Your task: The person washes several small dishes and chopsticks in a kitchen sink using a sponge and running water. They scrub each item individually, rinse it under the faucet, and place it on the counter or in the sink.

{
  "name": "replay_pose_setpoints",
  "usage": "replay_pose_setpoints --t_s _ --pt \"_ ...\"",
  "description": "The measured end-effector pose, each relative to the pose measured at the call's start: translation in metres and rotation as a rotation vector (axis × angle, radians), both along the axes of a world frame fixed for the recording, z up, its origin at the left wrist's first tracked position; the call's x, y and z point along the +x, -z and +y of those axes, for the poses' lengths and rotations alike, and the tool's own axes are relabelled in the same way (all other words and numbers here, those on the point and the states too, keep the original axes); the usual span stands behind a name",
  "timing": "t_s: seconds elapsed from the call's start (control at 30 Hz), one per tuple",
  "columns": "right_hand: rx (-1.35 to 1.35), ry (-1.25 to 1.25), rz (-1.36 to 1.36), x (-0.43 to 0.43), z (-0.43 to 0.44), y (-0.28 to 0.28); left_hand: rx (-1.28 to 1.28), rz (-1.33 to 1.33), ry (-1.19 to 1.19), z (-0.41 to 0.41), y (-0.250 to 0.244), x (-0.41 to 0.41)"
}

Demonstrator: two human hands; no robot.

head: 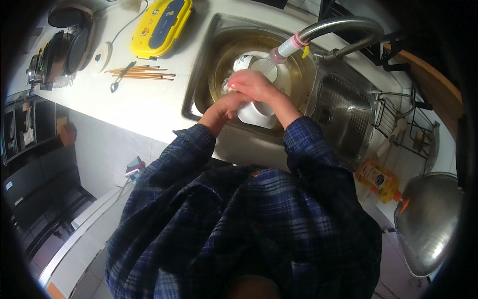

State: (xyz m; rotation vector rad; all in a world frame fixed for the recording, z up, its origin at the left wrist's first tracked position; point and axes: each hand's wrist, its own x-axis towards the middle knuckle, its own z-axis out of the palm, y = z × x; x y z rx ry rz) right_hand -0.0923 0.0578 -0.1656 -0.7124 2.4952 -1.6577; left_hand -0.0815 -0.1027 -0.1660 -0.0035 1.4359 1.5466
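Observation:
My left hand and my right hand meet over the left basin of a stainless steel sink. A whitish cloth or scrubber shows at the fingers of my right hand; how each hand grips is partly hidden. Just below them a white bowl sits in a large round metal basin. Beyond my hands lie more white dishes, one with dark marks. Water runs onto them from the faucet's spray head.
On the left counter lie chopsticks, a spoon and a yellow lunch box. The curved faucet arches over the sink. A smaller basin, wire rack, orange soap bottle and large metal strainer are at right.

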Motion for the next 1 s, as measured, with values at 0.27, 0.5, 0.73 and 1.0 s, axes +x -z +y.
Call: replay_pose_setpoints --t_s 0.27,0.5,0.73,1.0 --pt "-0.136 0.936 -0.469 0.015 0.052 0.085 -0.181 0.115 -0.217 0.016 -0.062 0.004" --pt "-0.220 0.827 -0.020 0.057 -0.047 0.018 -0.251 0.345 -0.538 0.013 -0.005 0.001" --pt "0.062 0.807 0.236 0.054 -0.021 -0.010 -0.106 0.046 -0.749 0.016 -0.022 -0.001" --pt "0.070 1.107 -0.265 0.042 0.055 0.045 -0.340 0.381 -0.474 -0.008 -0.008 0.000"
